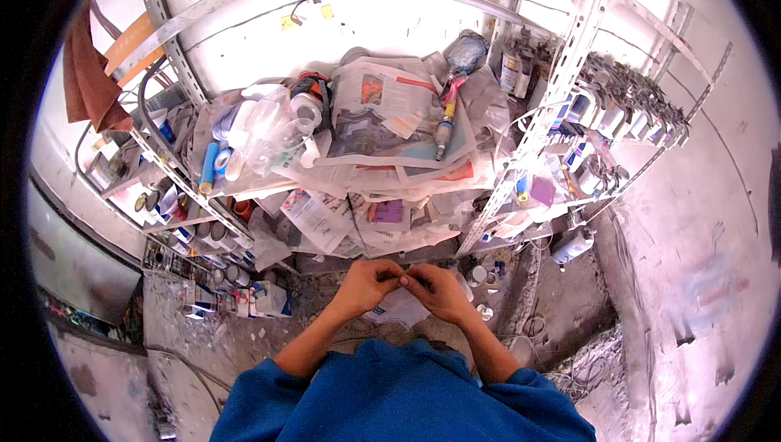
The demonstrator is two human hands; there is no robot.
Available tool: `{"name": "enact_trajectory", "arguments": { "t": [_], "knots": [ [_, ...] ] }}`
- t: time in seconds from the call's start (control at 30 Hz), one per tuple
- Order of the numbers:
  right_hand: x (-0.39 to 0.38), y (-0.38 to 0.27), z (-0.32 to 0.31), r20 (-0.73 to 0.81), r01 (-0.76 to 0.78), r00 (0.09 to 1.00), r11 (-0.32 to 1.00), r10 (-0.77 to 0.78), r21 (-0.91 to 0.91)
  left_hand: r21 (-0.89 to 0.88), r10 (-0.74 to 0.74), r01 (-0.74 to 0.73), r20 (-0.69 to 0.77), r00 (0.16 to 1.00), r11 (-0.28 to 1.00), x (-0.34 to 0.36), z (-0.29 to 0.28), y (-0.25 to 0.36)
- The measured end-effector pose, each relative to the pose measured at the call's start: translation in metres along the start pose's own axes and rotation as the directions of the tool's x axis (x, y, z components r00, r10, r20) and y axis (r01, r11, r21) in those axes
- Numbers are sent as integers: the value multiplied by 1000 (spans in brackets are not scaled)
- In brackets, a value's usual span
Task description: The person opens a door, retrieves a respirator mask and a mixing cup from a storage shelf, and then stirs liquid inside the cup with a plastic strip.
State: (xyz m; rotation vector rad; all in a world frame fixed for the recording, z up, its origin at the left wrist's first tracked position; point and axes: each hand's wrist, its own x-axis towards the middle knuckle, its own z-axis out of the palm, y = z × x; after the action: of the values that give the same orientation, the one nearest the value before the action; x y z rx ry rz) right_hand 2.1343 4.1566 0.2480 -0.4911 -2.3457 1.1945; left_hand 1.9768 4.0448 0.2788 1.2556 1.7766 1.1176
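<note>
- On the far side, across the middle of the scene: newspaper sheets (366, 145), layered and creased, well apart from the work at the near middle.
- At the near middle, in line with the newspaper: pale plastic (396, 312), probably a bag, crumpled and partly hidden. Hanging or lying loose: impossible to tell which.
- In handling, probably very light, soft and limp; likely slippery, quick to crumple, hardly breakable but easy to stretch or tear under a sharp pull. Best taken, by the look of it, at gathered folds along the far edge, with a broad pinch rather than a single corner.
- Just above the plastic, on the left: left hand (370, 283), curled narrow, back upward, thumb drawn in toward the fingers.
- Opposite, on the right: right hand (438, 289), likewise curled narrow, turned inward to face the left.
- Between the two, at the meeting point: fingertips (406, 282) touching or nearly so. Anything pinched there too small or too covered to make out; contact with the plastic, full closure of either grip: cannot tell.
</note>
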Motion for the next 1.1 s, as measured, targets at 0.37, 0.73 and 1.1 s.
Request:
{"name": "enact_trajectory", "arguments": {
  "t": [0.37,0.73,1.1],
  "knots": [
    [2,13,7,82,-91,993,986,80,141,-71,-51,53,19,998,996,2,1,-16],
    [0,10,17,72,-109,993,967,94,232,-56,-46,50,66,997,997,-13,-3,-36],
    [-7,14,16,59,-133,991,956,122,262,188,53,-60,46,998,980,-13,5,-21]
  ]
}}
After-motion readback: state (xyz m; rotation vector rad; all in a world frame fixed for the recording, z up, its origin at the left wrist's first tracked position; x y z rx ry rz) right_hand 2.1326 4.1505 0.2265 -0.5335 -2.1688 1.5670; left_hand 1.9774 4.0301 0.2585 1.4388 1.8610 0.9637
